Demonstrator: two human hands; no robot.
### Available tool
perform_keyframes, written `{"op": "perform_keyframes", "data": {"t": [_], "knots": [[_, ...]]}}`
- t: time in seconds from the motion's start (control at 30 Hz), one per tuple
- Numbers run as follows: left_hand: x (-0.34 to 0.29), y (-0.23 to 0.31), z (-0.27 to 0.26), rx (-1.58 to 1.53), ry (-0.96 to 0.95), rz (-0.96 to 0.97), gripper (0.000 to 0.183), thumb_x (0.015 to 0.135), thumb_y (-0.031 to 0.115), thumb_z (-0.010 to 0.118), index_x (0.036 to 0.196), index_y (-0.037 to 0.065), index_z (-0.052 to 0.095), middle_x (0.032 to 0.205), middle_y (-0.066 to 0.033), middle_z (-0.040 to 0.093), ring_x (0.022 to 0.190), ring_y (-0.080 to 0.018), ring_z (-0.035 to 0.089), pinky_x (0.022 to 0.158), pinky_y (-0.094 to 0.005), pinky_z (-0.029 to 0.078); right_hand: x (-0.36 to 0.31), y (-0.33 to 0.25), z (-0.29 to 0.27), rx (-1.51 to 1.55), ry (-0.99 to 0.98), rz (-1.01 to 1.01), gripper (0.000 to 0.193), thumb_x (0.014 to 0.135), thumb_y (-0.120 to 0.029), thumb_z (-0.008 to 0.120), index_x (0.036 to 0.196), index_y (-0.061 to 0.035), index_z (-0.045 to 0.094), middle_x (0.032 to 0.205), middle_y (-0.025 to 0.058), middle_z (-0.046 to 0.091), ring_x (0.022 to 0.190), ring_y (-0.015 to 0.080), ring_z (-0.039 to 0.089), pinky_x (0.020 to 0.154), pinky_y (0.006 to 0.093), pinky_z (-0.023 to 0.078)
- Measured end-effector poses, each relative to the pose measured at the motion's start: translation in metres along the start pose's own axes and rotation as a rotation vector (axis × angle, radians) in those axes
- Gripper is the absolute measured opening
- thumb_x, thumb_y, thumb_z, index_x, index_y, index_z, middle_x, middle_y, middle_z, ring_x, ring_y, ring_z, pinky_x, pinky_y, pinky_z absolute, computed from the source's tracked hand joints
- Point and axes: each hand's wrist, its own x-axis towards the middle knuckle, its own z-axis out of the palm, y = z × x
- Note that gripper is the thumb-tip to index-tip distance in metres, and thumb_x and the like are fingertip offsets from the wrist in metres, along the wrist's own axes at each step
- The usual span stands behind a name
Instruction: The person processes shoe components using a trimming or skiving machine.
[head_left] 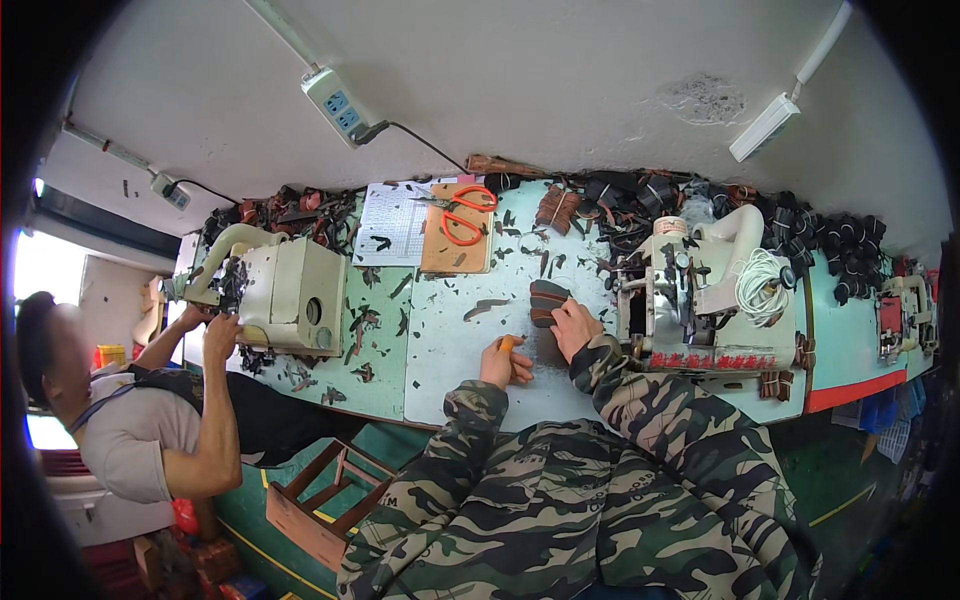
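My right hand point(577, 328) has its fingers on a small stack of dark leather-like strips point(547, 293) with brownish edges, lying on the pale worktable point(440, 345). Just left of it, my left hand point(505, 364) is held with its fingers curled in. A small orange piece point(507, 344) shows at those fingers; whether it is gripped or worn on a finger is unclear. Beneath my right wrist lies a brownish-grey patch, partly hidden by the hand. A loose dark scrap point(486, 308) rests on the table beyond my left hand.
A cream machine point(715, 300) with a coil of white cord stands close on my right. Orange-handled scissors point(463, 220) lie on a brown pad. At left, a co-worker point(150, 430) works at another machine point(280, 295). Bundled strips point(800, 235) and scraps line the wall; a wooden stool point(320, 505) stands below.
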Motion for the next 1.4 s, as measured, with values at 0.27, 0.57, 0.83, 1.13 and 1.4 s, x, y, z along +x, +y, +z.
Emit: {"op": "perform_keyframes", "data": {"t": [0.27, 0.57, 0.83, 1.13, 1.4], "knots": [[0.008, 0.001, 0.002, 0.063, -0.094, 0.094, 0.027, 0.089, 0.024, 0.041, 0.094, 0.000, 0.052, 0.062, -0.0075, 0.056, 0.040, -0.0142, 0.052, 0.032, -0.0234, 0.037, 0.005, 0.008, 0.021, 0.727, -0.194, 0.254, 0.019, 0.072, -0.012, 0.067, 0.081, -0.0005, 0.055, 0.065, 0.0050, 0.056, 0.053, 0.0155, 0.055, 0.047, 0.0293, 0.045], [0.005, 0.008, 0.009, 0.067, -0.176, 0.089, 0.011, 0.083, 0.016, 0.055, 0.084, 0.004, 0.054, 0.062, -0.0021, 0.054, 0.040, -0.0088, 0.045, 0.033, -0.0201, 0.031, -0.008, -0.004, -0.012, 0.917, -0.374, 0.269, 0.018, 0.072, -0.007, 0.063, 0.087, 0.0016, 0.060, 0.067, 0.0042, 0.061, 0.051, 0.0093, 0.055, 0.043, 0.0234, 0.043], [-0.002, 0.011, 0.002, -0.232, -0.300, -0.057, 0.023, 0.087, 0.027, 0.048, 0.091, 0.005, 0.051, 0.065, -0.0059, 0.057, 0.040, -0.0149, 0.048, 0.035, -0.0258, 0.034, -0.008, -0.002, -0.008, 1.053, -0.073, 0.203, 0.012, 0.073, -0.002, 0.059, 0.085, 0.0006, 0.061, 0.075, 0.0049, 0.060, 0.059, 0.0119, 0.055, 0.050, 0.0233, 0.044], [0.018, -0.009, -0.005, -0.402, -0.213, -0.077, 0.024, 0.088, 0.023, 0.045, 0.096, 0.002, 0.053, 0.074, -0.0077, 0.059, 0.060, -0.0147, 0.056, 0.046, -0.0248, 0.041, -0.004, -0.014, -0.015, 0.617, -0.144, -0.315, 0.012, 0.070, -0.004, 0.056, 0.080, -0.0003, 0.061, 0.078, 0.0113, 0.059, 0.070, 0.0232, 0.059, 0.062, 0.0307, 0.047], [0.011, 0.012, 0.000, -0.383, -0.001, 0.004, 0.023, 0.085, 0.008, 0.037, 0.104, -0.002, 0.043, 0.079, -0.0145, 0.058, 0.057, -0.0221, 0.059, 0.046, -0.0289, 0.046, 0.017, 0.003, -0.002, 0.119, 0.128, 0.094, 0.030, 0.071, -0.015, 0.065, 0.098, -0.0063, 0.057, 0.094, 0.0112, 0.051, 0.085, 0.0260, 0.055, 0.069, 0.0369, 0.045]]}}
